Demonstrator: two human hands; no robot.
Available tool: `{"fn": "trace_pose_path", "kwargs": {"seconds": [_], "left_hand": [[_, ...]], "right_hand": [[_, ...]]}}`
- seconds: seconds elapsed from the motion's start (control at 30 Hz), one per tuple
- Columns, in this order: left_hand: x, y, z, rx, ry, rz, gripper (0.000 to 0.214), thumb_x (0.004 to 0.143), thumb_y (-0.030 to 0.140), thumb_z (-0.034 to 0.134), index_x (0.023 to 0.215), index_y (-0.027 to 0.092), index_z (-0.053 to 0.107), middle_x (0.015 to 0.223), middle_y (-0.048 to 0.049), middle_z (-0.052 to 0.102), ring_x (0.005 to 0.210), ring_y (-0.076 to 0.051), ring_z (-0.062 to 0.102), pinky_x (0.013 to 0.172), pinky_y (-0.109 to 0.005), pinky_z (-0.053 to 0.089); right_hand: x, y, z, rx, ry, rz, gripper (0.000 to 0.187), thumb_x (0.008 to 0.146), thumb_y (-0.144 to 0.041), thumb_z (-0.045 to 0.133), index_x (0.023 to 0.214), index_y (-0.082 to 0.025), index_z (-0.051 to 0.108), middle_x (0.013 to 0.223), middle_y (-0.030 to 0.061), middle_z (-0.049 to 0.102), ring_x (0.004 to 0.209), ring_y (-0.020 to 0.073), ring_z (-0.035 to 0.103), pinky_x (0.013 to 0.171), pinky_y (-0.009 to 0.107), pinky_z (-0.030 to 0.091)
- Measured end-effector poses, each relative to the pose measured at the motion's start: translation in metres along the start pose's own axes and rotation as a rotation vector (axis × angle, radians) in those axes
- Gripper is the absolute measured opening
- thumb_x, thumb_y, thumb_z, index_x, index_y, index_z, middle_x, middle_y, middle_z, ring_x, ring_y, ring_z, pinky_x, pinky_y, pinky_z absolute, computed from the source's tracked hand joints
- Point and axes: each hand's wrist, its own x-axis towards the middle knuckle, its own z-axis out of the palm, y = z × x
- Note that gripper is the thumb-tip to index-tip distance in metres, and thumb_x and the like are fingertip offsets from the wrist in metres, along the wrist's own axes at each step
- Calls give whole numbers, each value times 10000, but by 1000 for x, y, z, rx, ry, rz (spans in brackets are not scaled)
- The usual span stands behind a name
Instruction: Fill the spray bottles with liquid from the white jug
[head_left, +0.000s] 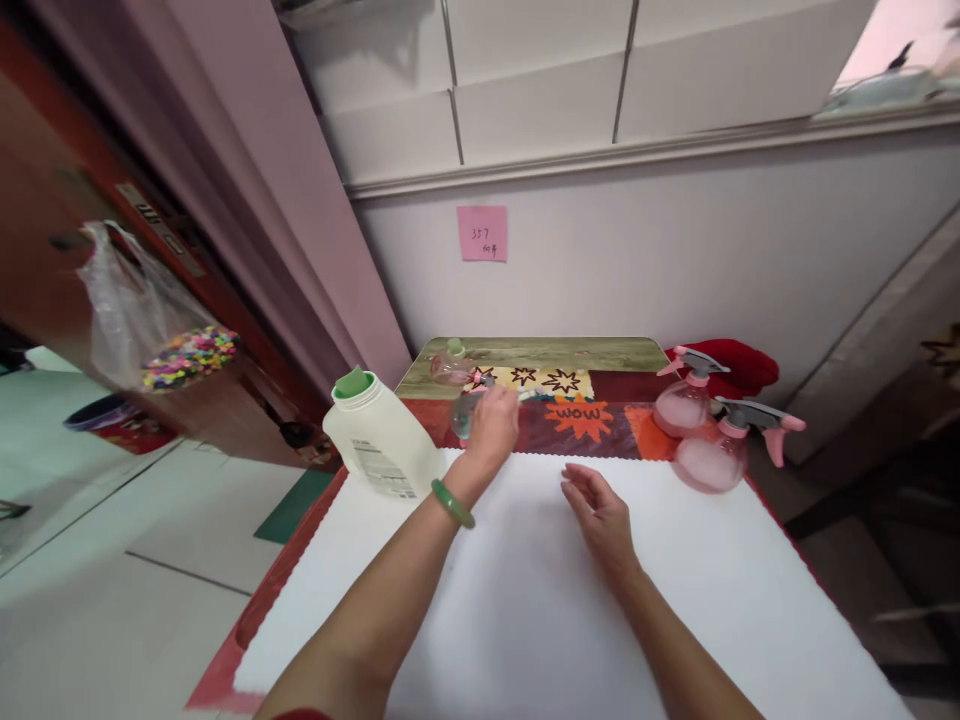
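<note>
left hand [491, 425] is stretched forward to the far edge of the white sheet [525, 620], fingers curled round a small spray bottle [465, 412]. it reads as a closed grip on the bottle, though motion blur smears the fingertips. the bottle sits just left of the palm, over the patterned strip of the table [540, 352]. its long axis looks roughly upright with the trigger head on top, but i can't call the exact tilt. green bangle [452, 503] on that wrist.

right hand [600, 510] is empty, fingers spread and relaxed, hovering low over the sheet; i can't tell if it touches. it's right of the small bottle and a bit nearer me, so the left hand is the one on it and the right is near but apart.

white jug [382, 445] with a green cap leans at the sheet's left corner, just beside the left forearm. a round pink bottle [450, 366] lies behind the small one. two pink spray bottles [705, 430] stand at the right edge, well apart from both hands, with a red cloth [735, 365] behind them. there's a pink note [482, 233] on the wall and a plastic bag [165, 330] of coloured bits hanging on the door at left.
</note>
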Motion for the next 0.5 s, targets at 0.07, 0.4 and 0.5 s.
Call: {"fn": "trace_pose_path", "kwargs": {"seconds": [0.07, 0.4, 0.5], "left_hand": [[-25, 26, -11, -88, -36, 88, 176, 942, 203, 566, 956, 211, 742, 939, -102, 653, 952, -264, 621, 892, -410, 488], [-92, 70, -55, -520, -265, 238, 199, 932, 312, 584, 998, 227, 751, 878, -46, 682, 841, -202, 624, 797, -329, 485], [-112, 55, -57, -617, -131, 129, 368, 949, 382, 577, 1279, 228, 628, 1098, -84, 655, 968, -204, 634, 872, -360, 503]], "right_hand": [[0, -13, 6, 80, -6, -28, 616, 803, -530, 749, 1304, -205, 596, 1362, 149, 657, 1215, 292, 660, 1068, 492, 504], [-44, -84, 29, 474, 119, 24, 403, 799, -499, 778, 1052, -193, 705, 1013, 52, 783, 965, 247, 718, 897, 402, 544], [-50, -94, 30, 586, 216, -2, 320, 805, -482, 783, 930, -194, 721, 900, 20, 781, 880, 185, 710, 866, 334, 534]]}}
